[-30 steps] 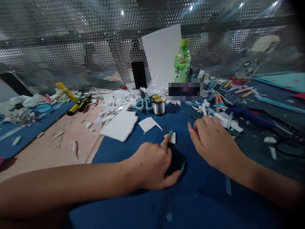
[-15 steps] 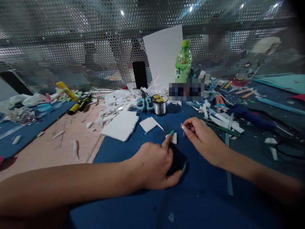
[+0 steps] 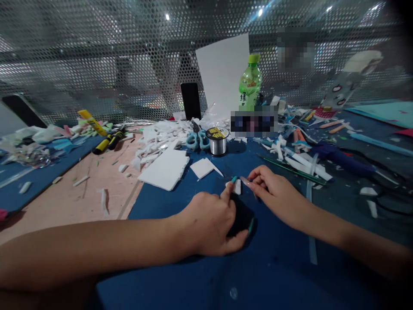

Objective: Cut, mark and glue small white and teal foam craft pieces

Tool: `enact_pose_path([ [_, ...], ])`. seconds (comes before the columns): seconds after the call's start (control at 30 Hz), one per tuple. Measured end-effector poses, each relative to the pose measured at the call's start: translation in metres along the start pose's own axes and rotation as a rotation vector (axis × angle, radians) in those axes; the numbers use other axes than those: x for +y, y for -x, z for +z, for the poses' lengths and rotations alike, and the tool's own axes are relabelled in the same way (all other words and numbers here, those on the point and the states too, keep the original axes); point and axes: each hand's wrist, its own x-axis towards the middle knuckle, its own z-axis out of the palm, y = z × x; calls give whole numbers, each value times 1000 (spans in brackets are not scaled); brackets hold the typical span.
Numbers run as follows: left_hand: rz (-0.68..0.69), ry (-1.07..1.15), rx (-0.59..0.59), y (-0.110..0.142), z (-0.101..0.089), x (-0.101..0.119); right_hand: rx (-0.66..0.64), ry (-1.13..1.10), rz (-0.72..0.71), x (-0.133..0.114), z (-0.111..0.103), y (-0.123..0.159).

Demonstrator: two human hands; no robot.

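My left hand rests on the blue mat, its index finger stretched out and pressing a small white foam piece down. Its thumb extends apart from the index finger, and the other fingers curl under. Close by on the right, my right hand is in a pinch, thumb and index fingertips together at the foam piece's right edge. Whatever may be between those fingertips is too small to name. Beyond the hands lie a white foam square with a thin pointed sliver, and a larger white foam sheet.
Light blue scissors and a wire spool sit ahead, backed by white scraps. A green bottle and phone stand behind. On the right lie a dark green stick, a blue-handled tool and strips.
My right hand has turned, brought thumb and index finger together, and moved left to the small foam piece. My left hand keeps its finger on it.
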Motion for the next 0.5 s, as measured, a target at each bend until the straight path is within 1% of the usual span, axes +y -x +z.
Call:
enact_pose_path([
  [0.2, -4, 8, -2, 0, 2, 0, 30, 139, 7, -2, 1, 5],
  [0.33, -6, 14, -15, 0, 1, 0, 21, 201, 8, -4, 0, 5],
  [0.5, -3, 14, -20, 0, -2, 0, 7, 265, -43, -5, -1, 5],
])
